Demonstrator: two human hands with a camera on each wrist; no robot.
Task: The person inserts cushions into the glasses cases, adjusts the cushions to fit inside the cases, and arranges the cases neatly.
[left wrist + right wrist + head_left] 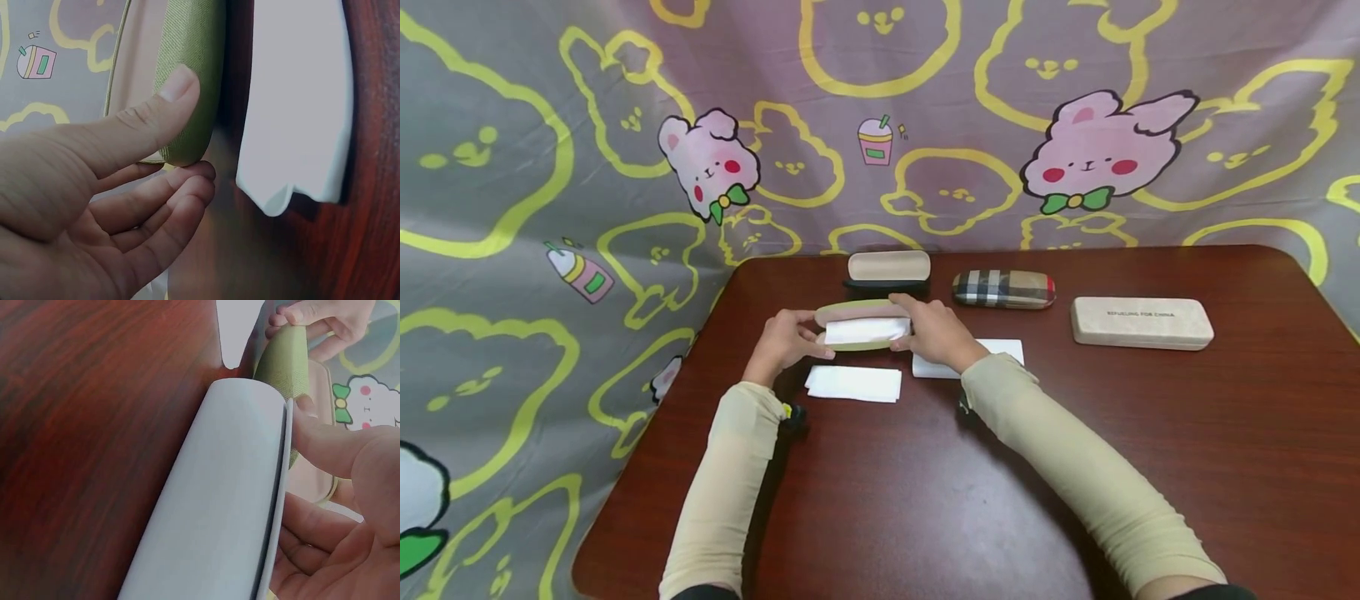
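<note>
A green glasses case [865, 345] lies open between both hands, a folded white cloth [859, 331] inside it. My left hand [781, 340] grips the left end. In the left wrist view its thumb [164, 112] presses the case's green front wall [199, 62], with the fingers curled at the end. At the right end my right hand [942, 332] holds the case, thumb at the front and fingers on the raised lid [857, 310]. Another folded white cloth [854, 384] lies in front of the case. A white folded piece [219, 475] sits below the right wrist.
Behind the green case stands an open dark case [889, 268] with a pale lining. To its right are a plaid glasses case [1004, 289] and a cream case [1141, 323] with lettering, both closed. A patterned curtain [940, 108] hangs behind the brown table [940, 517].
</note>
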